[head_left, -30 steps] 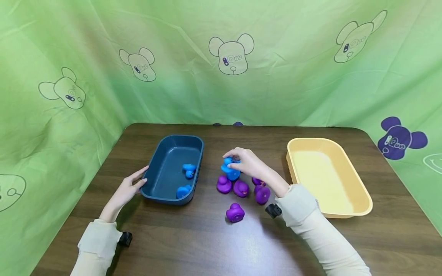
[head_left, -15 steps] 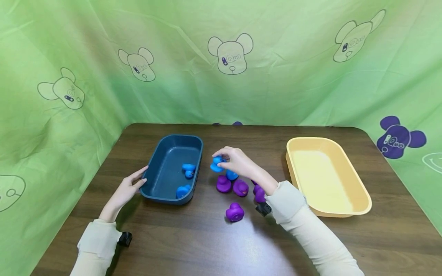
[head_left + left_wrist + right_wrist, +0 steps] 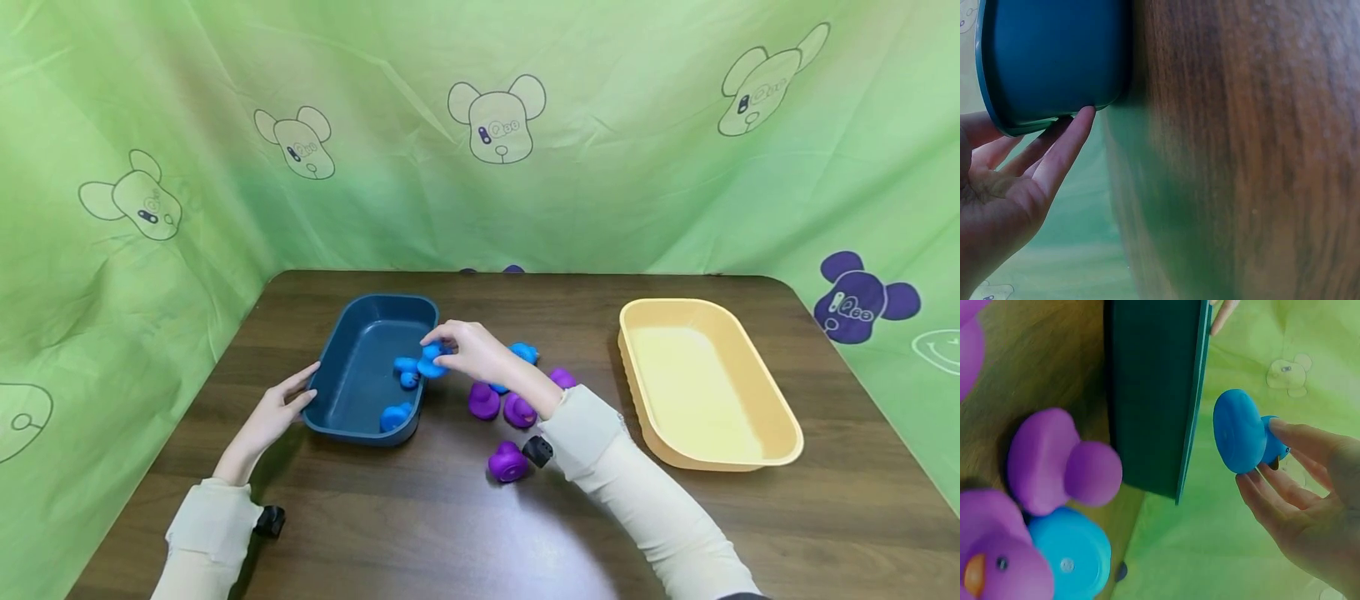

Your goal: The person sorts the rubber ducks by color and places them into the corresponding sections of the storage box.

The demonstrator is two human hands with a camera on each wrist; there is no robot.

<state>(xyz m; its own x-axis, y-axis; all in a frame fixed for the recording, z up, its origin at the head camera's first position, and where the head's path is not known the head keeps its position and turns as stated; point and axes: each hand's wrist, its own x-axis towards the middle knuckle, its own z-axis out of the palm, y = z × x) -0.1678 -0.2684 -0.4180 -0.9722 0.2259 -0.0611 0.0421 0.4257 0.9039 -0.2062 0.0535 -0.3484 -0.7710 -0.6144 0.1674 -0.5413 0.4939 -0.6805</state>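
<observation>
My right hand [image 3: 476,354] pinches a blue rubber duck [image 3: 431,365] by its head, over the right rim of the dark blue tub [image 3: 347,367]. In the right wrist view, the duck's flat base [image 3: 1235,431] faces the tub's wall, above rim height. Two other blue ducks lie inside: one tipped over [image 3: 406,367], another near the front corner [image 3: 393,417]. My left hand [image 3: 273,417] rests against the tub's left side. In the left wrist view its extended fingers [image 3: 1066,147] touch the outer wall below the rim.
Right of the tub lie several purple rubber ducks [image 3: 483,402] and blue ones [image 3: 525,352], partly covered by the right forearm. One purple duck [image 3: 507,462] sits nearer the front. A pale yellow tub [image 3: 708,383] stands at the right of the wooden table [image 3: 420,517].
My right hand has lifted the blue duck from the pile and carried it left to the blue tub's right rim. My left hand has stayed at the tub's side.
</observation>
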